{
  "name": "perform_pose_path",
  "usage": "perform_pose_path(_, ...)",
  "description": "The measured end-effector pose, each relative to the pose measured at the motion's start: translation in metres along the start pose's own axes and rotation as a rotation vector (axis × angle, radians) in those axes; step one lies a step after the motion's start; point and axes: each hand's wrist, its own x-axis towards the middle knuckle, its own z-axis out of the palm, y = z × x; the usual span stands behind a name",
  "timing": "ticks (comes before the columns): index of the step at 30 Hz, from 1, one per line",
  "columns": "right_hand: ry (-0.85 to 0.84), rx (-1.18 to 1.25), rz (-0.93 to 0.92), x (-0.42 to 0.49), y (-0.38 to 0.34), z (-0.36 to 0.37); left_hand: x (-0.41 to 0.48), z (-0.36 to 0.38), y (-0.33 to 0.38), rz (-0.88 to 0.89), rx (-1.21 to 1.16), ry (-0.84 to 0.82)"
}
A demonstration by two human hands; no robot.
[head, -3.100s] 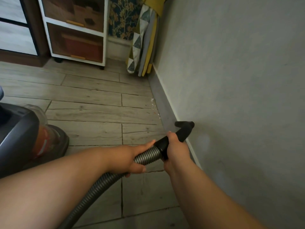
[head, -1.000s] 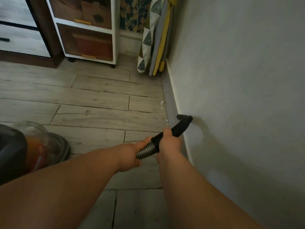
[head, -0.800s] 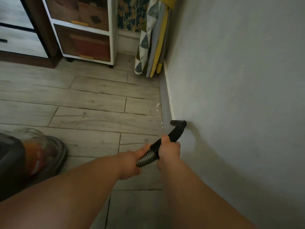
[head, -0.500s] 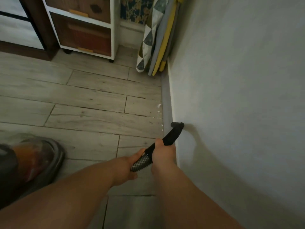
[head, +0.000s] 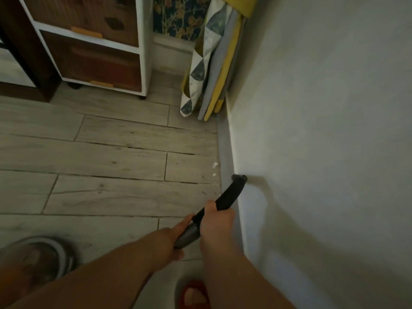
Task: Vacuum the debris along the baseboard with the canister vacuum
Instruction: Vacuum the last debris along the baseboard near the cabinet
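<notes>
The right hand [head: 217,221] gripped the black nozzle [head: 229,195] where it met the ribbed hose [head: 187,234], with its fingers curled round it. The left hand [head: 171,239] held the hose just behind that, its thumb lying along the top and its fingers wrapped underneath.

From the hands the nozzle ran away and to the right. Its bent tip was over the grey baseboard [head: 225,152], close against the wall [head: 323,130], and threw a shadow there. Whether the tip touched could not be told.

White debris [head: 215,165] lay on the plank floor [head: 111,152] right beside the baseboard, a little beyond the tip and to its left. More specks trailed nearer along the same edge.

The vacuum [head: 40,257] sat blurred at the near left. A foot in a red slipper [head: 195,295] showed at the near edge, between the forearms.

At the far end stood a white drawer unit [head: 95,52] with brown fronts. Folded boards [head: 214,63] in yellow, grey and a triangle print leaned in the corner.
</notes>
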Motion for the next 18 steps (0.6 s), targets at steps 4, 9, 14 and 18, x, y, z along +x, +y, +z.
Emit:
perform_pose_path(4, -0.014, 0.026, -0.029, 0.026, -0.032, 0.017, 0.022, -0.031, 0.011, 0.008, 0.006, 0.055)
perform_pose_path(9, -0.027, 0.034, -0.012, 0.042, -0.058, 0.028, 0.037, -0.06, 0.023, -0.018, 0.077, 0.082)
perform_pose_path(14, -0.049, 0.042, 0.003, 0.066, -0.087, 0.032, 0.058, -0.08, 0.037, -0.018, 0.073, 0.133)
perform_pose_path(18, -0.087, -0.047, 0.009, 0.089, -0.111, 0.032, 0.078, -0.094, 0.051, -0.032, 0.065, 0.146)
